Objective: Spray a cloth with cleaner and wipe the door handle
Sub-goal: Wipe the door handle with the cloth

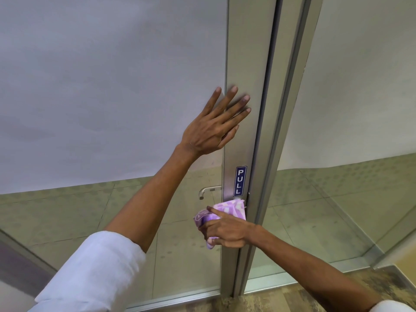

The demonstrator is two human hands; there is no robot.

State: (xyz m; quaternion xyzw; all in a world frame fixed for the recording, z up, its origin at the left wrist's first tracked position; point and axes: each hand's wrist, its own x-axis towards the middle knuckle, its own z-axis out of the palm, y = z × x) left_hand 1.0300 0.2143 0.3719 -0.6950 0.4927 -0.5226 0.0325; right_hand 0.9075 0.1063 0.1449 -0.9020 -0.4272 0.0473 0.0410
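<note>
My right hand (226, 231) grips a bunched purple and white cloth (229, 209) and presses it against the metal door frame just below the blue PULL sticker (240, 181). The near-side door handle is hidden under the cloth. Through the glass, the far-side silver lever handle (208, 191) shows to the left of the frame. My left hand (216, 124) lies flat with fingers spread on the door, across the glass edge and the metal stile, well above the sticker. No spray bottle is in view.
The door is a frosted glass panel (101, 86) in an aluminium stile (247, 64); the lower part is clear glass showing tiled floor beyond. A fixed frame post (290, 109) stands right of the door gap. Wood-pattern floor (281, 298) lies at the bottom.
</note>
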